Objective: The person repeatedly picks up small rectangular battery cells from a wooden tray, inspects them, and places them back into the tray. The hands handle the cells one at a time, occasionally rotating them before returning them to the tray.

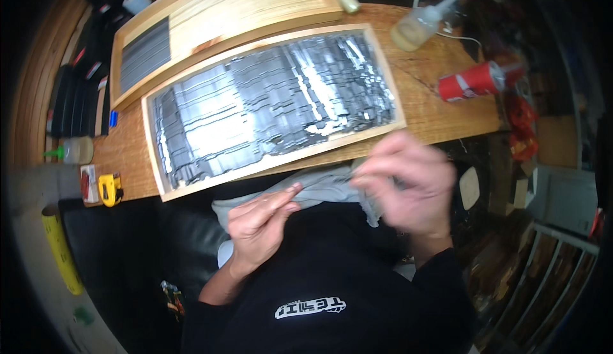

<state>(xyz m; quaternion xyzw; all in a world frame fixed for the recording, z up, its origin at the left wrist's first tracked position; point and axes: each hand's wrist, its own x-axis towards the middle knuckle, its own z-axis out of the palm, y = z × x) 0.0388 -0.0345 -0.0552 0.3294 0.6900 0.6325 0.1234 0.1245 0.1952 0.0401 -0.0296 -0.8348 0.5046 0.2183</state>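
My left hand hovers over a grey cloth by the table's front edge. Its thumb and fingers are pressed together, and whatever lies between them is too small to make out. To its right, my right hand is raised above the other end of the cloth, smeared by motion. The fingertips there come together in a pinch, pointing left; what they hold cannot be told. Just beyond both hands lies a wooden-framed panel, filled with rows of thin, glossy dark grey strips.
Behind the panel is a shallow wooden tray with grey strips at its left. At right are a squeeze bottle and a red can on its side. A yellow tape measure and green-tipped bottle sit at left.
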